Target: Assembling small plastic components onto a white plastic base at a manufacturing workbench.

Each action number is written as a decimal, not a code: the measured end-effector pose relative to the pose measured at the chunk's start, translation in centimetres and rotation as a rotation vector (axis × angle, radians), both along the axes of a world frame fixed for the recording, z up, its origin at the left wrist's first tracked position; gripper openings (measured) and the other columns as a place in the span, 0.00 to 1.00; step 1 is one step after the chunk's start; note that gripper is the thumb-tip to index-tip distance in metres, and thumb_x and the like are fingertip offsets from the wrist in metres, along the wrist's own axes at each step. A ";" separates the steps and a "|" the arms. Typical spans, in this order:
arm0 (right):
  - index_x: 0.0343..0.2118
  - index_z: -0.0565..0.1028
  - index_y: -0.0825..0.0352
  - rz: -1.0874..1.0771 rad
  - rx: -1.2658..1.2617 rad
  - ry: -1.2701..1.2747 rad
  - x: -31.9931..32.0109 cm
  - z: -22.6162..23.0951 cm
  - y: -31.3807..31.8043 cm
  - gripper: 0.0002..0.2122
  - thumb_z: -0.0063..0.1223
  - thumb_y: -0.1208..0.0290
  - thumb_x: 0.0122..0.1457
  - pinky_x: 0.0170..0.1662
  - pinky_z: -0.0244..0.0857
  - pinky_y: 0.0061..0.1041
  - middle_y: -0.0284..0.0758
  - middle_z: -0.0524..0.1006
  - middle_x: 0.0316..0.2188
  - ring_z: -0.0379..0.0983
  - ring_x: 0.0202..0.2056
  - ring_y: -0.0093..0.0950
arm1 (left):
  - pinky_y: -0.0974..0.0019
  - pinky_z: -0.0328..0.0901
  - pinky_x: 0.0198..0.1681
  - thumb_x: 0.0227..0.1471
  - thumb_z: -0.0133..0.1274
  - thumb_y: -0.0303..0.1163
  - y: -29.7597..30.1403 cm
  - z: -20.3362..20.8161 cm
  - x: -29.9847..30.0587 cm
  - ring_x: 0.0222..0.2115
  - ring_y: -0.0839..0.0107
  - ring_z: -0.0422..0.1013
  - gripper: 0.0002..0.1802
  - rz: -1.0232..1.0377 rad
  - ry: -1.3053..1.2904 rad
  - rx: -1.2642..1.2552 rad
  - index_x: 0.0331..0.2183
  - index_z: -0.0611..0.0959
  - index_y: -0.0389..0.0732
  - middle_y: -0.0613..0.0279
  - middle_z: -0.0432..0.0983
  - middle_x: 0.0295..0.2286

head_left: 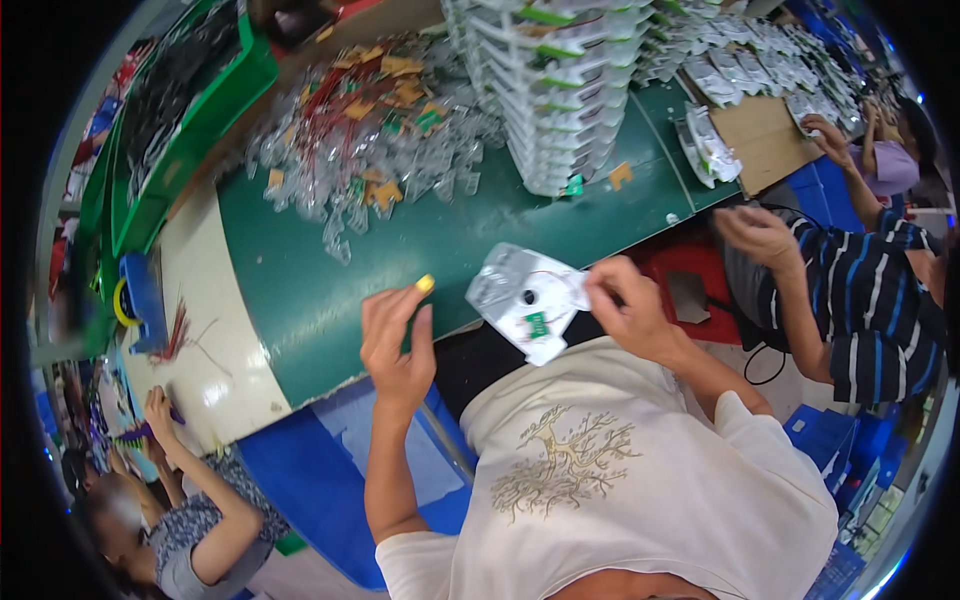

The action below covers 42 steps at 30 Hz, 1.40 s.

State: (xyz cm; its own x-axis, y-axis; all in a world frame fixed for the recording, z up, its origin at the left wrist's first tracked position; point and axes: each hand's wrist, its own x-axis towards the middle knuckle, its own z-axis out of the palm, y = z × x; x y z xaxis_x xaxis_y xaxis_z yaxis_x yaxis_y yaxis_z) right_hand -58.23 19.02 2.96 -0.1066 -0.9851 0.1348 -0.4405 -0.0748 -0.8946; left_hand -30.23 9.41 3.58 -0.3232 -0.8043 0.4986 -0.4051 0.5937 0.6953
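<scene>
My right hand pinches the right edge of a white plastic housing over the near table edge. The housing carries a clear plastic part, a small black round piece and a green circuit board. To its left, apart from it, my left hand is raised with its fingers apart and holds nothing. A yellow cover wraps one fingertip of that hand.
Beyond my hands, the green tabletop bears a heap of clear plastic pieces with orange bits and red wires. A tall stack of white housings stands beside it. A tape dispenser sits left. Co-workers flank me: a striped shirt, a patterned sleeve.
</scene>
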 end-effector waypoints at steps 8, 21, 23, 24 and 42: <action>0.39 0.68 0.68 -0.397 0.020 -0.021 -10.1 4.9 2.6 0.03 0.46 0.81 0.64 0.25 0.57 0.13 0.25 0.69 0.25 0.63 0.23 0.11 | 0.59 0.67 0.44 0.47 0.58 0.15 -0.3 -0.7 -1.2 0.37 0.56 0.74 0.14 -0.057 -0.038 0.111 0.40 0.83 0.34 0.53 0.81 0.36; 0.40 0.67 0.68 -0.560 0.014 -0.124 -13.3 1.4 0.4 0.04 0.46 0.75 0.65 0.23 0.56 0.15 0.26 0.68 0.22 0.63 0.20 0.14 | 0.59 0.67 0.45 0.50 0.58 0.18 0.2 -1.4 -1.7 0.38 0.55 0.74 0.10 -0.063 -0.110 0.183 0.38 0.83 0.33 0.52 0.80 0.35; 0.41 0.68 0.69 -0.603 -0.001 -0.072 -16.3 0.1 0.1 0.05 0.46 0.75 0.65 0.23 0.57 0.16 0.26 0.69 0.22 0.63 0.20 0.15 | 0.59 0.67 0.45 0.50 0.58 0.18 0.2 -1.3 -1.7 0.38 0.55 0.74 0.10 -0.054 -0.111 0.187 0.38 0.83 0.33 0.52 0.80 0.35; 0.42 0.68 0.69 -0.621 -0.012 -0.031 -18.0 -0.4 0.1 0.05 0.46 0.75 0.65 0.23 0.57 0.16 0.27 0.69 0.22 0.63 0.20 0.15 | 0.59 0.67 0.45 0.50 0.58 0.18 0.2 -1.4 -1.9 0.38 0.55 0.74 0.10 -0.058 -0.109 0.180 0.38 0.83 0.33 0.52 0.80 0.35; 0.49 0.74 0.69 -0.742 -0.240 0.232 -20.7 -0.5 -0.7 0.11 0.52 0.74 0.65 0.27 0.61 0.13 0.26 0.73 0.25 0.66 0.25 0.12 | 0.59 0.69 0.39 0.46 0.60 0.17 -0.4 -2.8 -2.1 0.34 0.56 0.75 0.09 -0.046 0.013 0.056 0.34 0.85 0.35 0.54 0.80 0.32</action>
